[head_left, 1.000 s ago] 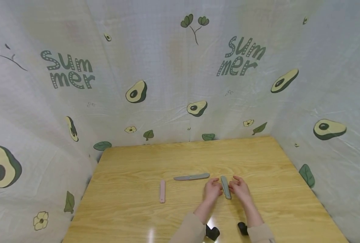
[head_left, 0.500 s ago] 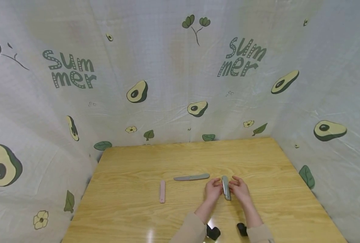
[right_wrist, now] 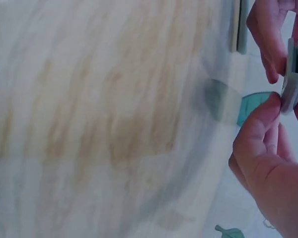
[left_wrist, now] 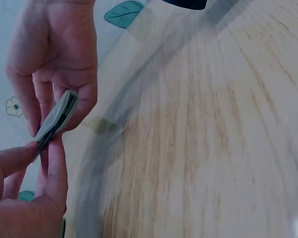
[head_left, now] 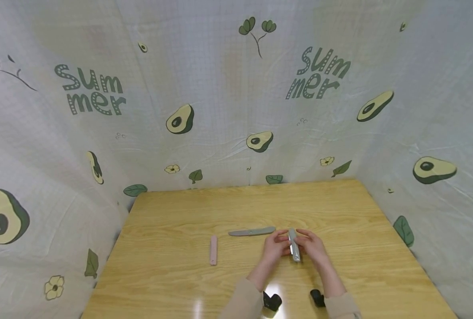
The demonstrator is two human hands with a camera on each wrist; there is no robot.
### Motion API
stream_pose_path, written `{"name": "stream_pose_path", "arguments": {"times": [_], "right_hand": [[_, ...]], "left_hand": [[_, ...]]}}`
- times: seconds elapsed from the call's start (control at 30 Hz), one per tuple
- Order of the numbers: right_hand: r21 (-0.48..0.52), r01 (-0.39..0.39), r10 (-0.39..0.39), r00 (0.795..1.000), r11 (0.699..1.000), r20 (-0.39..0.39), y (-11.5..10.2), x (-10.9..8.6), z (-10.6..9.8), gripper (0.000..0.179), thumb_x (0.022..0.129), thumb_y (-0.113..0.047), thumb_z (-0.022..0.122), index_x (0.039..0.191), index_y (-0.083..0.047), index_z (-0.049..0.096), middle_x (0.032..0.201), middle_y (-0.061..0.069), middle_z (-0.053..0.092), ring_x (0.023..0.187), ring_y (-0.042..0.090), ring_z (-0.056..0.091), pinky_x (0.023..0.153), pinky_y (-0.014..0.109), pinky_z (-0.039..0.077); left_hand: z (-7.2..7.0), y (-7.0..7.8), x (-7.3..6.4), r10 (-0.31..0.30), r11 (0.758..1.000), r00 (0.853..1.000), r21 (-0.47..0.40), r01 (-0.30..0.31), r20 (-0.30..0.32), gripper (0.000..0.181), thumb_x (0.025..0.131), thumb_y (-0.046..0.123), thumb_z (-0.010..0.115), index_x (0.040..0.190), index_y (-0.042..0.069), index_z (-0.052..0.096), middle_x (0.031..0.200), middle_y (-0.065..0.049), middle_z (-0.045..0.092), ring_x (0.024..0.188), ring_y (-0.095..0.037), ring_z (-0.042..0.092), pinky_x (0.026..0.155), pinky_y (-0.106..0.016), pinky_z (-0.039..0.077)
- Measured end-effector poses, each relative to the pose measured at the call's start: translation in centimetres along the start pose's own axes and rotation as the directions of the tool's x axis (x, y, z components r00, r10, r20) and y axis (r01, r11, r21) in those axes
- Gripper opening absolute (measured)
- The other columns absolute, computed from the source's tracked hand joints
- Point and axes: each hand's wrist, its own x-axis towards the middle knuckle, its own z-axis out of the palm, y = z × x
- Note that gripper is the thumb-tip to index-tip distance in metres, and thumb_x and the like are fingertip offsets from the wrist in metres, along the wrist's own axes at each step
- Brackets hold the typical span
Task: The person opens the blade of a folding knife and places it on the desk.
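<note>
A grey-green folding knife (head_left: 294,246) is between my two hands in the head view, long side pointing away from me, with a bright strip along its left edge. My right hand (head_left: 313,246) pinches it from the right. My left hand (head_left: 275,246) grips its left side between thumb and fingers. In the left wrist view the folding knife (left_wrist: 59,113) shows edge-on, the left hand (left_wrist: 30,191) below and the right hand (left_wrist: 64,54) above. The right wrist view shows the handle's end and slot on the folding knife (right_wrist: 294,74), my right thumb against it.
An unfolded grey knife (head_left: 252,231) lies crosswise left of my hands. Farther left is a folded pink knife (head_left: 213,250). All are on a wooden table (head_left: 172,212), enclosed by a printed curtain (head_left: 220,88). Black wrist cameras (head_left: 272,302) sit on both wrists.
The folding knife and both hands have shifted slightly left. My left fingers have come further onto the knife, and its bright strip shows more on the left side.
</note>
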Motion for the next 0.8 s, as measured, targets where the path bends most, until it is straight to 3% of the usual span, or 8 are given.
{"name": "stream_pose_path", "arguments": {"times": [0.2,0.4,0.57,0.8], "right_hand": [[0.084,0.004,-0.017,0.989,0.996,0.149,-1.2,-0.4,0.7,0.051,0.094,0.000,0.057,0.140,0.013,0.038,0.103,0.016,0.064,0.084,0.017,0.065,0.074,0.030,0.058],[0.076,0.042,-0.061,0.960,0.996,0.272,-2.1,-1.0,1.7,0.057,0.094,-0.006,0.060,0.142,0.012,0.035,0.106,0.017,0.060,0.088,0.019,0.065,0.080,0.036,0.059],[0.079,0.062,-0.084,0.941,0.995,0.327,-2.4,-1.5,3.0,0.059,0.093,-0.008,0.064,0.141,0.011,0.037,0.105,0.016,0.060,0.086,0.020,0.065,0.080,0.039,0.060],[0.115,0.079,-0.119,0.904,0.990,0.411,-2.3,-1.7,4.4,0.059,0.094,-0.007,0.062,0.142,0.013,0.034,0.106,0.015,0.062,0.088,0.018,0.066,0.085,0.043,0.059]], "left_hand": [[-2.0,1.3,-0.3,-0.015,0.999,0.997,-0.047,0.019,0.080,0.046,0.085,-0.012,0.063,0.130,-0.010,0.055,0.088,-0.007,0.063,0.073,-0.014,0.066,0.075,-0.036,0.062],[-4.3,2.4,-1.3,-0.012,0.999,0.989,-0.036,0.017,0.145,0.047,0.087,-0.009,0.064,0.132,-0.010,0.054,0.092,-0.007,0.063,0.077,-0.013,0.065,0.076,-0.034,0.062],[-6.3,2.9,-2.2,-0.004,1.000,0.981,-0.030,0.010,0.194,0.049,0.087,-0.007,0.064,0.134,-0.011,0.051,0.093,-0.006,0.061,0.078,-0.012,0.065,0.077,-0.033,0.062],[-8.6,3.4,-3.0,-0.030,1.000,0.978,0.001,0.031,0.206,0.048,0.089,-0.004,0.064,0.136,-0.006,0.052,0.095,-0.005,0.063,0.080,-0.014,0.066,0.078,-0.032,0.061]]}}
